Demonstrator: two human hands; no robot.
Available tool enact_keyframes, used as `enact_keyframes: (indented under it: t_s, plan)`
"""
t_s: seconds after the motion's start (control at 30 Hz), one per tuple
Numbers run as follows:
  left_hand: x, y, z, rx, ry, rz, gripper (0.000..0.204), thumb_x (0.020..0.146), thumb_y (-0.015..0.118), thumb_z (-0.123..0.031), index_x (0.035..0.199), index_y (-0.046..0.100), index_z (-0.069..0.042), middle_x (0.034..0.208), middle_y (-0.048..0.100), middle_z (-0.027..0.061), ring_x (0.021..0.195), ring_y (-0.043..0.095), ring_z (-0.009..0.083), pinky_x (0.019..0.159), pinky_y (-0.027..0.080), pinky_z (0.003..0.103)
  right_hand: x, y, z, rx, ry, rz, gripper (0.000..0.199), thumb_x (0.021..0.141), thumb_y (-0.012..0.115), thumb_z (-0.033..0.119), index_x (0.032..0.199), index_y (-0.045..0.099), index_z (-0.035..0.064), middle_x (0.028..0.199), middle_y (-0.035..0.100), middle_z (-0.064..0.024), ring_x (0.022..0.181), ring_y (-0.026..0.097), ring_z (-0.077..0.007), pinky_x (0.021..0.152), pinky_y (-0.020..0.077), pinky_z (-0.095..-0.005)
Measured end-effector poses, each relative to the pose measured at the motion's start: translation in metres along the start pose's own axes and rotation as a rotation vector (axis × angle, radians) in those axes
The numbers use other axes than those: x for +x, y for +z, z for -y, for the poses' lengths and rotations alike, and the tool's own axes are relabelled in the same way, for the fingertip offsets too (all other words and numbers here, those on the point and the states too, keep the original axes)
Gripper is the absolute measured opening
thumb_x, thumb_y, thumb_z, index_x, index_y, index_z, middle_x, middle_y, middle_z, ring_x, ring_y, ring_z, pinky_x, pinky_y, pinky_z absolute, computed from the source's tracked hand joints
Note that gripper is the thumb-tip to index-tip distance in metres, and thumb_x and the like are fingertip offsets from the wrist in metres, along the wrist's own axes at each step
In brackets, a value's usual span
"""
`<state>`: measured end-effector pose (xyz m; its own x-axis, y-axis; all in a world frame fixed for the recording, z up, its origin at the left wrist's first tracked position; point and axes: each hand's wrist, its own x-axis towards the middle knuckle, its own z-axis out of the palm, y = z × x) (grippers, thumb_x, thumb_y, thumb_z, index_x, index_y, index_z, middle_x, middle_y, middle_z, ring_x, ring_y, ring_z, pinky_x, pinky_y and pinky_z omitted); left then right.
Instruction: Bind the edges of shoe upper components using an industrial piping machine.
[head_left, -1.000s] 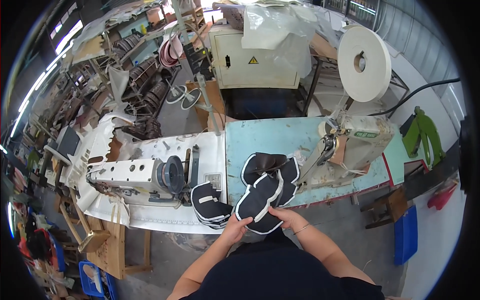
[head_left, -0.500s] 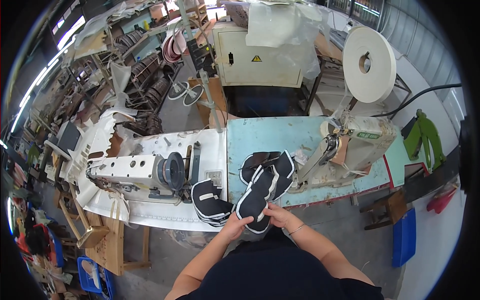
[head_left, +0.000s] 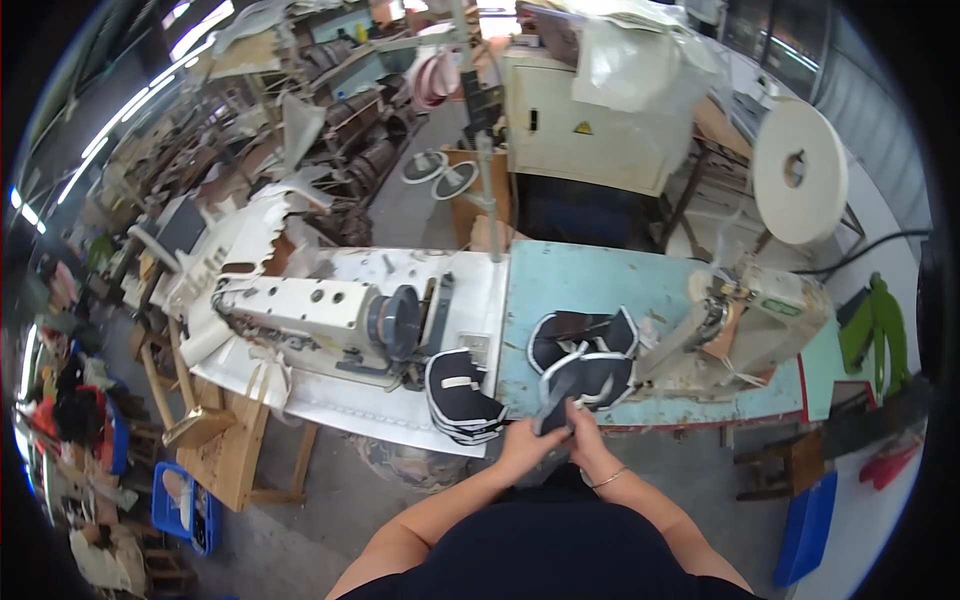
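Near the front edge of the pale teal tabletop (head_left: 560,268), my left hand (head_left: 522,447) and my right hand (head_left: 590,438) are close together. Both grip a black fabric piece with white edging (head_left: 556,402), blurred by motion and seen nearly edge-on. Just beyond it, more black white-edged pieces (head_left: 606,376) lie loosely overlapped on the teal surface. To the left of my left hand, a stack of similar black pieces (head_left: 462,402) rests at the corner of the white table. A pale strip shows on its top piece.
A white sewing machine (head_left: 310,300) stands on the left table, its dark handwheel (head_left: 400,322) near the stack. Another sewing machine (head_left: 780,300) is on the right, beneath a large white tape roll (head_left: 800,172). A beige cabinet (head_left: 585,125) stands behind. Blue bins (head_left: 805,530) sit on the floor.
The view has shifted, moving the scene rightward. The held piece has turned from showing its broad face to nearly edge-on, and both hands have come closer together.
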<state>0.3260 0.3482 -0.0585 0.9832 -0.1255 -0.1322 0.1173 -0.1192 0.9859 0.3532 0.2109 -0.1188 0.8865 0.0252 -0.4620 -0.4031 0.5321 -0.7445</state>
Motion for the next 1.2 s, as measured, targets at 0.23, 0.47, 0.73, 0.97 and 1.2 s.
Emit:
enact_keyframes:
  t_s: [0.23, 0.47, 0.73, 0.97, 1.2]
  plan:
    - [0.001, -0.082, -0.074, -0.311, 0.056, -0.299, 0.053, 0.061, 0.075, -0.016, 0.105, 0.049, -0.001, 0.093, 0.057, 0.0110, 0.082, 0.057, 0.0184, 0.072, 0.047, 0.031, -0.020, 0.026, 0.062, 0.011, 0.253, 0.067, 0.033, 0.083, 0.056, 0.028, 0.107, 0.051, 0.0066, 0.101, 0.058, -0.0045, 0.087, 0.056, -0.0153, 0.073, 0.0461, -0.0321]
    - [0.031, -0.135, -0.005, 0.738, 0.369, -1.072, 0.051, 0.060, 0.074, -0.015, 0.101, 0.047, 0.000, 0.103, 0.046, 0.0166, 0.100, 0.042, 0.0330, 0.089, 0.032, 0.039, -0.018, 0.025, 0.026, -0.244, 0.046, 0.128, 0.034, 0.078, 0.063, 0.024, 0.102, 0.054, 0.0015, 0.098, 0.056, -0.0046, 0.090, 0.051, -0.0118, 0.079, 0.0392, -0.0255]
    - [0.013, -0.012, 0.004, -0.788, -0.302, -0.125, 0.039, 0.070, 0.071, -0.014, 0.102, 0.053, -0.002, 0.090, 0.059, 0.0056, 0.078, 0.056, 0.0138, 0.070, 0.045, 0.027, -0.017, 0.014, -0.005, -0.933, -0.433, 0.029, 0.034, 0.079, 0.062, 0.030, 0.100, 0.053, 0.0054, 0.090, 0.053, -0.0084, 0.082, 0.050, -0.0163, 0.070, 0.0407, -0.0270]
    - [0.025, -0.010, 0.006, -0.564, -0.256, -0.053, 0.038, 0.065, 0.072, -0.008, 0.094, 0.054, 0.006, 0.088, 0.060, 0.0113, 0.075, 0.059, 0.0168, 0.066, 0.048, 0.028, -0.049, -0.002, 0.036, -0.142, 0.241, -0.170, 0.057, 0.071, 0.067, 0.038, 0.116, 0.042, 0.0129, 0.117, 0.044, -0.0064, 0.113, 0.036, -0.0261, 0.085, 0.0301, -0.0557]
    - [-0.008, 0.011, -0.029, 0.113, -0.019, 0.154, 0.032, 0.070, 0.069, -0.019, 0.094, 0.057, 0.000, 0.075, 0.062, 0.0098, 0.072, 0.058, 0.0143, 0.065, 0.045, 0.026, -0.011, 0.019, 0.028, -0.136, -0.192, -0.183, 0.039, 0.070, 0.071, 0.018, 0.100, 0.052, 0.0017, 0.089, 0.057, -0.0074, 0.082, 0.055, -0.0175, 0.066, 0.0457, -0.0294]
